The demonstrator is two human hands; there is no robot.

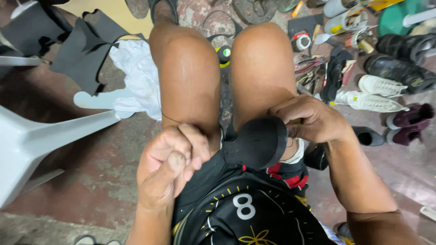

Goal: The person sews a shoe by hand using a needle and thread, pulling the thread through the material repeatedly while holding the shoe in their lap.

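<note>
Two hands at lap, right hand [313, 120] gripping black shoe [256, 141], left hand [170, 163] fisted beside

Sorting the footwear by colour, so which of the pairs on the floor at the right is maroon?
The maroon shoes, nearest of the stack; white sneakers and black shoes lie beyond them.

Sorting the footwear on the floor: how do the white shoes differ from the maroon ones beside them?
The white shoes are pale with laces showing and lie farther from the person. The maroon shoes are dark with white soles and lie nearer the frame's right edge. Both pairs sit on the floor.
</note>
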